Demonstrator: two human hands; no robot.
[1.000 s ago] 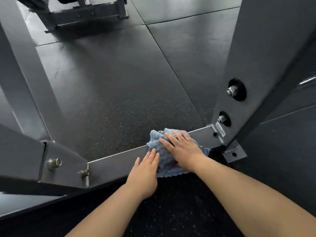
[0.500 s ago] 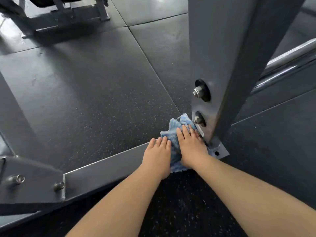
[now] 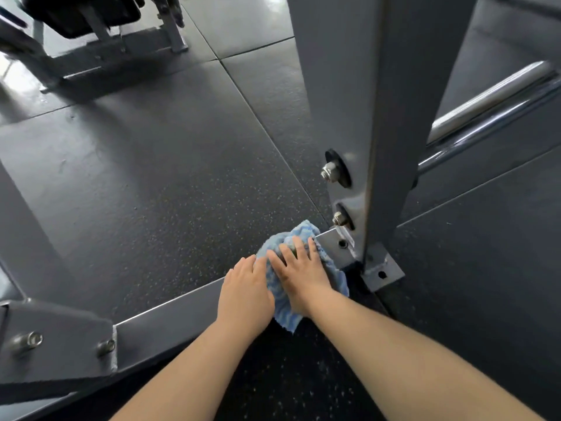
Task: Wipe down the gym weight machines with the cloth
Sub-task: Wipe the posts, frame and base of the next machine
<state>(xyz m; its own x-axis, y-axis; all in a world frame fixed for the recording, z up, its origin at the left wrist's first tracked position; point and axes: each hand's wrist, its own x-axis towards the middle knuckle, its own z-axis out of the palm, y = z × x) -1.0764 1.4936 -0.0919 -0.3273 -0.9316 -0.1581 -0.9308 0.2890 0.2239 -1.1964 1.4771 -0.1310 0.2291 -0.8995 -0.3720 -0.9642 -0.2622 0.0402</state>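
Head view: both hands' straight fingers press cloth on base bar, bolted upright post just beside.

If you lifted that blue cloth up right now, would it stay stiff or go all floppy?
Probably floppy: the blue cloth is bunched in soft folds under the right hand and droops over the edge of the grey base bar. It looks thin, so likely light. Its ribbed weave suggests it won't slip much.

Cloth middle under the hands; upright post top cut off.
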